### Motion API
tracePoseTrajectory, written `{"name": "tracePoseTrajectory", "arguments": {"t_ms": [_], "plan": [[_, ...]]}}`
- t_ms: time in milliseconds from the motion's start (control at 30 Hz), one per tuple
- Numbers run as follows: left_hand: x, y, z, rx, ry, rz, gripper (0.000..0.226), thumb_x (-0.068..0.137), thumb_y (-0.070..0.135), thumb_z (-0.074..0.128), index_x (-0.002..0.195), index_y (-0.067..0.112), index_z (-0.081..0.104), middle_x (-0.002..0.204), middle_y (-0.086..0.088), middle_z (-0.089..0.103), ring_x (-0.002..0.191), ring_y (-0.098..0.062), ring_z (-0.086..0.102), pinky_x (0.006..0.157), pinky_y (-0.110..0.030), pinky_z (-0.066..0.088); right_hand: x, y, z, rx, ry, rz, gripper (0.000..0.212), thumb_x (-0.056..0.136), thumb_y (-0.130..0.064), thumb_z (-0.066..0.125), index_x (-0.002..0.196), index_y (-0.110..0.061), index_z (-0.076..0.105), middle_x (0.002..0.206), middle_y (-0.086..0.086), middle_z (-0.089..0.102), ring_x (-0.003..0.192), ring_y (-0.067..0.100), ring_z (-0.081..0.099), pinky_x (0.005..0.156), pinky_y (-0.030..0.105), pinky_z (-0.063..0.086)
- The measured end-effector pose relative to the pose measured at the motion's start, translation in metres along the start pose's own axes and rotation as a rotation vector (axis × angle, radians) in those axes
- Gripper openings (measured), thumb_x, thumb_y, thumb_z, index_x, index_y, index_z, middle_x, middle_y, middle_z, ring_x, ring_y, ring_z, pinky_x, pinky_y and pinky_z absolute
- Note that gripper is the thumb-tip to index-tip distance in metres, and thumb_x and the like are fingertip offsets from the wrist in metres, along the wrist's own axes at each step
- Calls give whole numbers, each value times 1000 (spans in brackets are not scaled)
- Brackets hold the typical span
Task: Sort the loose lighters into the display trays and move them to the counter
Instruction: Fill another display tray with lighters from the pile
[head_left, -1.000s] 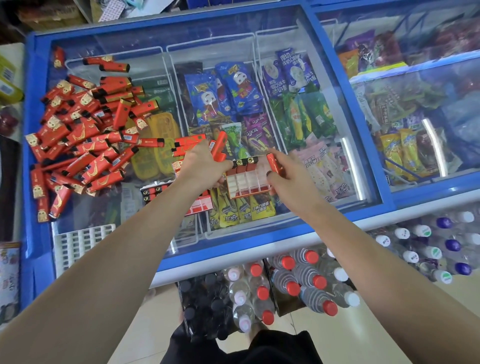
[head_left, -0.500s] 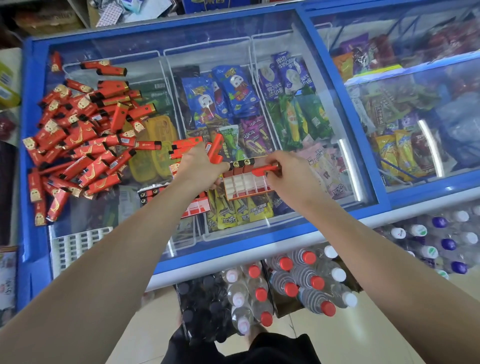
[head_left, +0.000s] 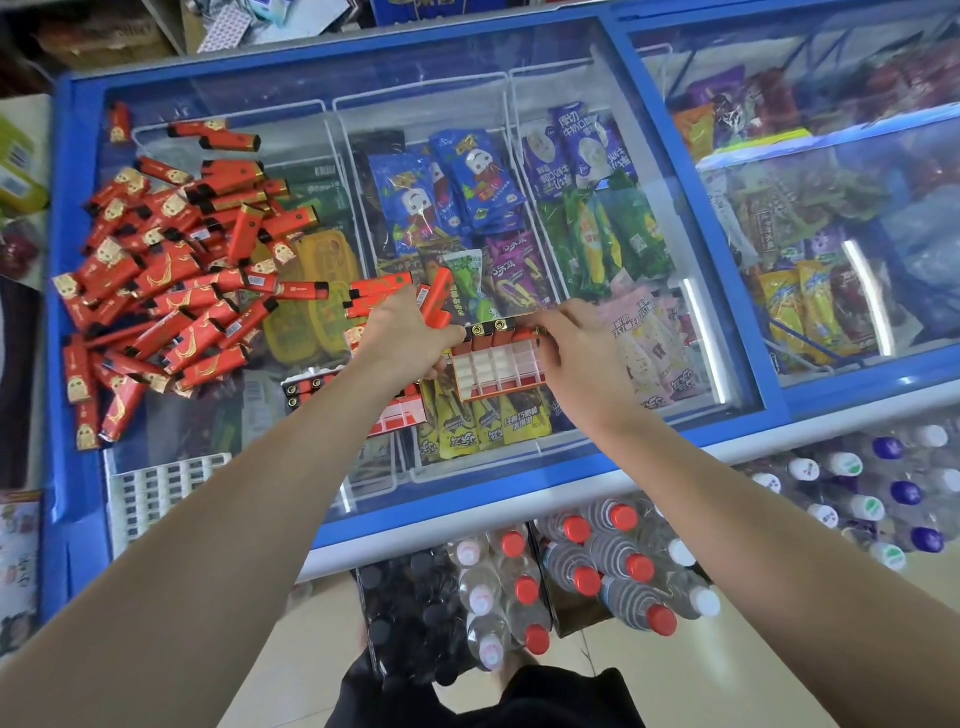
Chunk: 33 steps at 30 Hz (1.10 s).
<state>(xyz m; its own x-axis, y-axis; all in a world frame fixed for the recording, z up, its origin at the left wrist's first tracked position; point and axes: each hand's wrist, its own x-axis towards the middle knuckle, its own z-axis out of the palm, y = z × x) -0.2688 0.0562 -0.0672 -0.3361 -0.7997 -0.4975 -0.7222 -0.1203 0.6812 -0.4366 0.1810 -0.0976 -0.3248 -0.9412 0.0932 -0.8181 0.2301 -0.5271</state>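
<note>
Tray (head_left: 496, 368): red-edged display tray with white cells, sat on the glass lid (head_left: 623, 218) of the blue freezer (head_left: 769, 405), between both hands; far row already carried upright lighters, black tops showing.
Left hand (head_left: 410, 340): curled round a bunch of red lighters (head_left: 382, 299) – their ends stuck out past the fingers toward the far side – and touched the tray's left end.
Right hand (head_left: 574, 345): fingertips pinched a lighter at the far right corner of the tray, over the last cell of the filled row.
Loose pile (head_left: 171, 291): dozens of red lighters lay scattered across the left part of the lid, well apart from the tray.
Second tray (head_left: 395, 415): lay just under the left forearm, partly hidden – a few lighters seen at its left end.
White grid tray (head_left: 161, 493): at the near left corner of the lid.
Floor: packs of bottled water (head_left: 587, 571) stood against the freezer front.
</note>
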Motion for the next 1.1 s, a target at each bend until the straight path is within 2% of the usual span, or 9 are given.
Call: {"name": "tracePoseTrajectory", "arguments": {"t_ms": [200, 367, 533, 600, 700, 800, 900, 1000, 1100], "plan": [[-1, 0, 0, 12, 5, 2, 66, 94, 21, 73, 149, 10, 39, 82, -9, 68, 47, -8, 62, 45, -19, 48, -1, -3, 5, -64, 8, -25, 27, 94, 6, 54, 117, -4, 67, 105, 14, 67, 73, 32, 64, 54, 40, 52], [-1, -1, 1, 4, 7, 7, 62, 94, 21, 74, 146, 10, 41, 83, -9, 68, 45, -6, 61, 43, -18, 47, 0, -4, 6, -116, 3, -9, 28, 95, 6, 54, 118, -6, 61, 93, 13, 57, 56, 33, 53, 46, 40, 45], [-2, -1, 1, 11, 18, 13, 65, 95, 23, 74, 148, 11, 39, 86, -8, 67, 42, -4, 60, 41, -16, 45, 0, -1, 10, -178, -38, -29, 23, 93, 8, 54, 109, -6, 61, 94, 11, 55, 57, 35, 53, 44, 39, 43], [-3, -2, 2, 19, 38, 34, 69, 95, 25, 74, 151, 12, 37, 90, -6, 66, 51, -8, 65, 44, -20, 50, -1, -2, 8, -145, -28, -32, 23, 95, 3, 52, 113, -6, 64, 97, 11, 57, 61, 33, 56, 48, 40, 46], [-8, -3, 4, 44, 79, 99, 68, 93, 35, 75, 147, 12, 41, 95, -6, 66, 67, -21, 70, 58, -37, 61, -1, -10, 1, 28, 37, 22, 23, 97, -3, 55, 116, -10, 66, 102, 5, 62, 74, 22, 59, 62, 40, 52], [-13, 1, 7, 38, 76, 152, 64, 92, 39, 76, 141, 11, 46, 96, -8, 68, 57, -12, 67, 50, -26, 52, 5, -31, -14, 402, 71, 225, 17, 96, -8, 61, 110, -15, 68, 99, 0, 67, 85, 12, 63, 77, 27, 54], [-22, 9, 10, -21, 1, 209, 49, 91, 29, 77, 129, 11, 51, 93, -11, 70, 46, -6, 64, 43, -19, 47, 17, -53, -28, 738, -53, 459, 13, 96, -22, 67, 107, -20, 72, 100, -2, 71, 91, 10, 66, 82, 23, 51], [-29, 17, 14, -55, -38, 247, 35, 91, 24, 77, 117, 15, 55, 87, -7, 69, 52, -13, 68, 47, -27, 54, 23, -60, -35, 777, -216, 475, 21, 97, -30, 67, 113, -19, 75, 106, -1, 75, 103, 11, 68, 89, 25, 53], [-33, 21, 17, -82, -67, 271, 35, 90, 21, 77, 118, 17, 56, 91, -5, 68, 53, -9, 68, 47, -22, 52, 24, -57, -36, 769, -230, 503, 23, 96, -26, 66, 103, -6, 75, 98, 9, 74, 96, 19, 69, 91, 36, 53]]}}
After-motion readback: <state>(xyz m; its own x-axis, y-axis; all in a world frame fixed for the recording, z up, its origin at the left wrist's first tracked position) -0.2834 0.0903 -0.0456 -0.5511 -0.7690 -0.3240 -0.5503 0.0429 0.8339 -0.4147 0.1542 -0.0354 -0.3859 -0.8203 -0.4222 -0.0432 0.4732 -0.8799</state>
